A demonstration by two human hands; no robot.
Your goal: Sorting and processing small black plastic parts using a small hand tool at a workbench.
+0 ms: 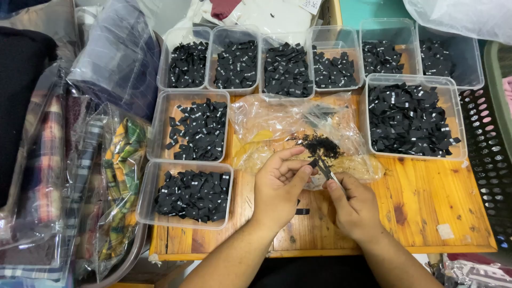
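My left hand [277, 186] and my right hand [356, 205] meet over the wooden table [437, 202]. Between their fingertips they pinch a small black fabric label [321, 166], and a thin metal tool, perhaps scissors or tweezers, shows in my right hand. Just beyond the fingers lies a crumpled clear plastic bag [282, 128] with a small heap of black labels [320, 145] on it. One loose black label [302, 212] rests on the table between my wrists.
Several clear plastic tubs of black labels ring the work spot: a large one [410, 118] at right, two at left [194, 130] [186, 194], a row along the back [288, 66]. Bagged plaid fabrics [114, 176] pile up left. A black perforated basket [488, 154] stands right.
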